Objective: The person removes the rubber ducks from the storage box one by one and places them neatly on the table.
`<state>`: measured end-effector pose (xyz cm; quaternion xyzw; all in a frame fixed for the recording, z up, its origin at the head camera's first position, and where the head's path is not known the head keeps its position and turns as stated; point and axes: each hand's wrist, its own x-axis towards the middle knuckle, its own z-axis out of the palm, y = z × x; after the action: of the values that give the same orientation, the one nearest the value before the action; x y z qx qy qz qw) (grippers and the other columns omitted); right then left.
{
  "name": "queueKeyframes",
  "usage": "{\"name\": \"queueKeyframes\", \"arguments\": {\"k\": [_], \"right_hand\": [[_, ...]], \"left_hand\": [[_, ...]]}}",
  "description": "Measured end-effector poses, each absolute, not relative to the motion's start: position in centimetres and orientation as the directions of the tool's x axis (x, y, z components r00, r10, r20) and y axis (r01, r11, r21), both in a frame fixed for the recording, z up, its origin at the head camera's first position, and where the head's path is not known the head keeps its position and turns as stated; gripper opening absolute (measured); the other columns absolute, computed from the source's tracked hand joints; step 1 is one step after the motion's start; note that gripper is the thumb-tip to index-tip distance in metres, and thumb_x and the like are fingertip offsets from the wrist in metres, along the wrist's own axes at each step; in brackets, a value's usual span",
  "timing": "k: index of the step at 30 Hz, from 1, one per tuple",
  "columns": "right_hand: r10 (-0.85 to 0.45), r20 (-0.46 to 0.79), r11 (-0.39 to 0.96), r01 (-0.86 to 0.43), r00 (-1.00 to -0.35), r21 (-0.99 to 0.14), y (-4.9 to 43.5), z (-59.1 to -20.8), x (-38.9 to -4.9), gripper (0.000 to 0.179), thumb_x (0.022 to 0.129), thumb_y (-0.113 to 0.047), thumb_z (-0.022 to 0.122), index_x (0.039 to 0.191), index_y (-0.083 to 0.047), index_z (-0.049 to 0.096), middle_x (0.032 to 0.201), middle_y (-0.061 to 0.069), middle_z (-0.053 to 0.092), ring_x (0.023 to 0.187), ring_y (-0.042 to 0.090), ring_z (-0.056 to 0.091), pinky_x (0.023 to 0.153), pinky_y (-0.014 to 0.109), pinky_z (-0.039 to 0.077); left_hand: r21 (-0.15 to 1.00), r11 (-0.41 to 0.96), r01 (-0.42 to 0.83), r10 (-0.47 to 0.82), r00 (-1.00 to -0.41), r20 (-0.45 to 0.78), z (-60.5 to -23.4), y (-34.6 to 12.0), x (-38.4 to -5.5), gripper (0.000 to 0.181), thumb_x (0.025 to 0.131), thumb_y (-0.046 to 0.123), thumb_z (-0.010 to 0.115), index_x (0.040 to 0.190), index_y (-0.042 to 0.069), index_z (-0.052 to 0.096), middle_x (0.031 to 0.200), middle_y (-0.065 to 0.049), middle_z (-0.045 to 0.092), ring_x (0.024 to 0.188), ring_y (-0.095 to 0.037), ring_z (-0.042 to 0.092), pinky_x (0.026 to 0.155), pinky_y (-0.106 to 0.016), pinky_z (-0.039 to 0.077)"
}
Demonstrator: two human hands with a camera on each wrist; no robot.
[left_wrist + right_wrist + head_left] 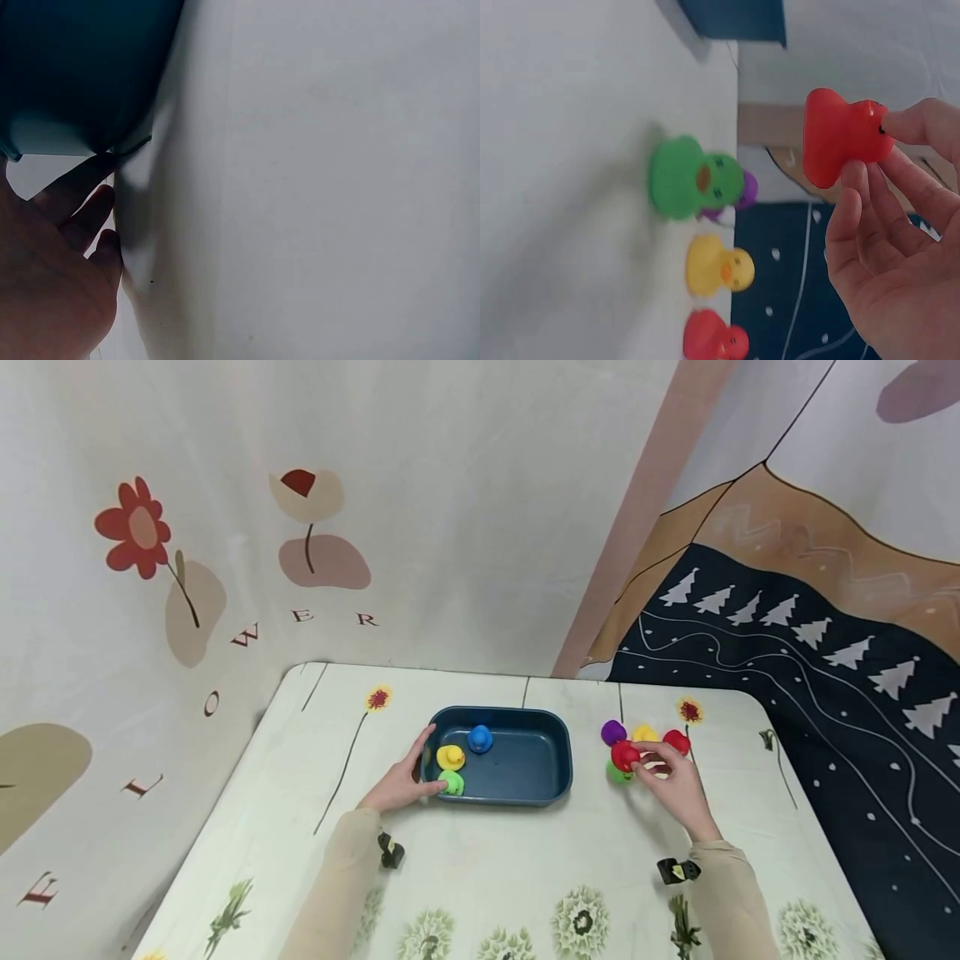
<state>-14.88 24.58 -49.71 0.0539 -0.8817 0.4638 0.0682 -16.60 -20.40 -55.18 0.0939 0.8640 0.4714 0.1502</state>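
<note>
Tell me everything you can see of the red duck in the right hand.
The red duck is a toy of smooth, slightly shiny material that looks like rubber or soft plastic, with a rounded body, a head and a dark eye. It is roughly upright, head up and base toward the table. The right hand pinches it, thumb at its head. It hangs above the table near the green duck, not touching it.

Right hand (pixel 675 783) pinching, thumb (pixel 921 124) opposing fingers (pixel 844 221), forearm (pixel 733 897) behind the grip; left hand (pixel 397 787), well apart leftward, thumb spread from fingers!
</note>
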Motion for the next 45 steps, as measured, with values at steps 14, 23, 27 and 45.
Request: {"name": "queueKeyframes", "arguments": {"k": [14,23,27,45], "right_hand": [[0.002,0.189,0.635,-0.145,-0.982,-0.758,27.8,-49.1,-14.6,0.029,0.089,-0.005,0.067,0.117,0.002,0.064,0.109,0.016,0.062,0.088,0.003,0.054,0.072,0.011,0.044],[0.004,0.149,0.666,-0.108,-0.989,-0.738,29.6,-50.0,-14.5,0.028,0.09,-0.004,0.067,0.116,0.003,0.064,0.109,0.018,0.062,0.086,0.003,0.053,0.07,0.012,0.044],[0.001,0.104,0.671,-0.077,-0.995,-0.737,30.2,-50.7,-14.7,0.028,0.091,-0.006,0.066,0.118,0.003,0.063,0.11,0.019,0.062,0.088,0.012,0.054,0.07,0.014,0.045],[-0.085,-0.053,0.645,-0.015,-0.995,-0.764,31.5,-53.5,-16.4,0.032,0.095,-0.006,0.06,0.125,0.004,0.059,0.117,0.022,0.06,0.1,0.028,0.055,0.082,0.03,0.048]], "left_hand": [[0.846,0.532,0.02,0.304,-0.937,-0.17,-55.5,-20.4,-16.7,0.099,0.083,0.041,0.075,0.155,0.038,0.007,0.158,-0.02,0.015,0.137,-0.046,0.024,0.108,-0.058,0.025],[0.842,0.539,0.008,0.296,-0.938,-0.181,-55.7,-20.3,-16.8,0.099,0.084,0.041,0.074,0.155,0.038,0.006,0.159,-0.016,0.014,0.139,-0.043,0.023,0.11,-0.057,0.023],[0.84,0.542,0.007,0.294,-0.938,-0.182,-55.6,-20.4,-16.8,0.099,0.083,0.043,0.075,0.155,0.039,0.007,0.158,-0.016,0.015,0.139,-0.043,0.023,0.109,-0.057,0.023],[0.835,0.551,0.01,0.296,-0.937,-0.184,-55.5,-20.3,-16.8,0.098,0.084,0.041,0.074,0.155,0.038,0.007,0.158,-0.018,0.015,0.138,-0.044,0.024,0.107,-0.061,0.023]]}}
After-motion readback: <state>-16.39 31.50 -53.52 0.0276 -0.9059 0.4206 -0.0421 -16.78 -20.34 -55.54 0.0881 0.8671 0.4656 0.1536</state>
